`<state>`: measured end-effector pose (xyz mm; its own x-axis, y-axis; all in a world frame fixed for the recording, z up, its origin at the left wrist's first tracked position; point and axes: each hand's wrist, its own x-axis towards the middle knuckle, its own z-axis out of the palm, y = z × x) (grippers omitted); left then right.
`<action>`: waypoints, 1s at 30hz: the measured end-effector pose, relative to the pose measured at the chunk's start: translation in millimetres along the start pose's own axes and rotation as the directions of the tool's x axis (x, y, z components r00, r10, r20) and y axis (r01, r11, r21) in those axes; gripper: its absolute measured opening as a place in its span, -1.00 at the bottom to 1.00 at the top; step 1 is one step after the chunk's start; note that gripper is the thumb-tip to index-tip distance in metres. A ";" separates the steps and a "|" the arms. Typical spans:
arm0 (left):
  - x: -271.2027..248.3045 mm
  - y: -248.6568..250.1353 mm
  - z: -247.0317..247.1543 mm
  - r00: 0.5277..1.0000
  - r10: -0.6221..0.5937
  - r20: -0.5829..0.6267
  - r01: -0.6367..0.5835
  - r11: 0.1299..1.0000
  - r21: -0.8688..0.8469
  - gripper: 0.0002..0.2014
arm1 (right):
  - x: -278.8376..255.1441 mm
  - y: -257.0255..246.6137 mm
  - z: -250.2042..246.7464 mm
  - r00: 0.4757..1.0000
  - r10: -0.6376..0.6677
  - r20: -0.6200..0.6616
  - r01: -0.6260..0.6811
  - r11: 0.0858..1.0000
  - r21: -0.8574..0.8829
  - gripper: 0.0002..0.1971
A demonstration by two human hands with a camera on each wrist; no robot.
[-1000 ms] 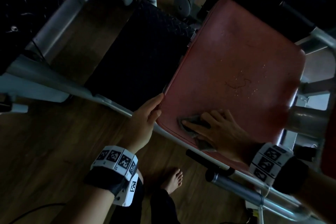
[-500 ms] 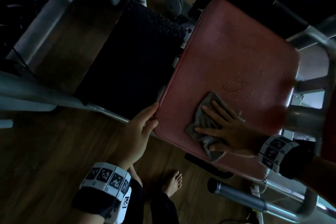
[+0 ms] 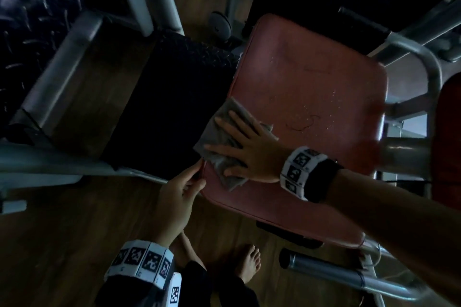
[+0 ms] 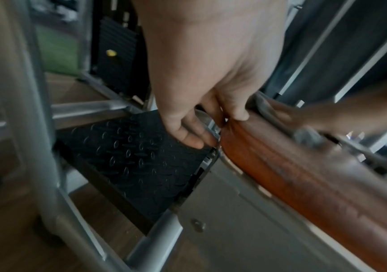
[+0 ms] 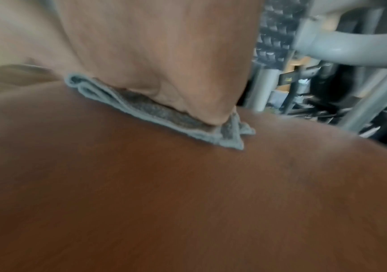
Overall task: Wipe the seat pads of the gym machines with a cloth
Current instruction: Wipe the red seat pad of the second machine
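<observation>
A red seat pad [image 3: 311, 77] fills the middle of the head view, with water droplets on its far half. My right hand [image 3: 239, 142] lies flat with fingers spread on a grey cloth [image 3: 219, 127], pressing it onto the pad near its left edge. The right wrist view shows the folded cloth [image 5: 164, 117] under my palm on the pad [image 5: 187, 193]. My left hand [image 3: 192, 179] grips the pad's near-left corner. In the left wrist view its thumb sits on top of the pad [image 4: 304, 174] and its fingers [image 4: 194, 139] curl under the edge.
A black diamond-plate footplate [image 3: 169, 107] lies left of the pad. Grey steel frame tubes [image 3: 62, 65] cross at the left, and a metal bar [image 3: 336, 274] juts out below the pad. A second red pad [image 3: 449, 144] shows at the right edge. My bare foot [image 3: 247, 264] stands on the wood floor [image 3: 62, 232].
My right hand has slid the cloth from the pad's near edge up and over to its left edge. My left hand has stayed at the pad's corner.
</observation>
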<state>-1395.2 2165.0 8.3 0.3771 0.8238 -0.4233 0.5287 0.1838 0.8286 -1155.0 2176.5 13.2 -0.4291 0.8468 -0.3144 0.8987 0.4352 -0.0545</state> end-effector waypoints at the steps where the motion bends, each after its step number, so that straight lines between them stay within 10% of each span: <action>1: 0.5 0.5 -0.2 0.999 -0.034 0.005 0.034 0.999 -0.016 -0.61 | -9.7 -5.4 2.6 1.000 -0.031 0.003 0.031 0.999 0.006 -0.32; 9: 7.9 7.5 8.0 0.992 -0.122 0.039 0.128 0.971 -0.203 -0.48 | -98.3 -17.8 24.1 0.998 0.037 0.051 -0.042 0.995 0.087 -0.36; 14: 31.8 57.3 38.1 0.999 -0.053 -0.006 0.053 0.999 0.011 -0.21 | -115.0 -0.1 21.5 0.975 0.209 0.068 -0.218 0.959 0.181 -0.35; 21: 58.5 78.1 70.1 0.966 -0.258 0.002 0.233 0.878 0.418 -0.18 | -133.7 3.0 16.4 0.869 0.495 0.024 -0.487 0.843 0.228 -0.32; 30: 60.6 75.2 73.6 0.961 -0.274 -0.045 0.259 0.830 0.494 -0.04 | -106.1 5.9 8.6 0.814 0.579 0.039 -0.553 0.753 0.357 -0.21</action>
<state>-1276.6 2189.3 18.0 0.1837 0.7650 -0.6173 0.9124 0.1010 0.3967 -1103.3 2086.6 38.1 0.1749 0.9295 -0.3247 0.9463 -0.2498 -0.2055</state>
